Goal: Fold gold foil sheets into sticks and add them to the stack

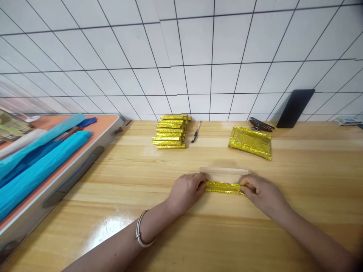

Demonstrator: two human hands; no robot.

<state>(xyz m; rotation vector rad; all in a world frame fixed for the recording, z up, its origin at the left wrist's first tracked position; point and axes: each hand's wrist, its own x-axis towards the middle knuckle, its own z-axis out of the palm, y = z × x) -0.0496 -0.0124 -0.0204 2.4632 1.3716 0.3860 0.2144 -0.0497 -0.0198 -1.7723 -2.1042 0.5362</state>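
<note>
A narrow strip of gold foil (223, 187) stretches between my two hands, just above or on the wooden table. My left hand (187, 189), with a silver bangle at the wrist, pinches its left end. At the other end, the fingers of my right hand (259, 192) are closed on the foil. Right behind the strip lies a thin pale flat stick or strip (225, 171), its ends near my fingertips. Farther back sit a pile of gold foil rolls (171, 132) and, to the right, a stack of flat gold foil sheets (250, 142).
A pen (196, 132) lies beside the rolls. Behind the foil sheets is a black hair claw clip (261, 124), and a dark phone-like slab (295, 108) leans on the tiled wall. At left, an orange-topped case (110, 120) carries blue folded material (42, 170).
</note>
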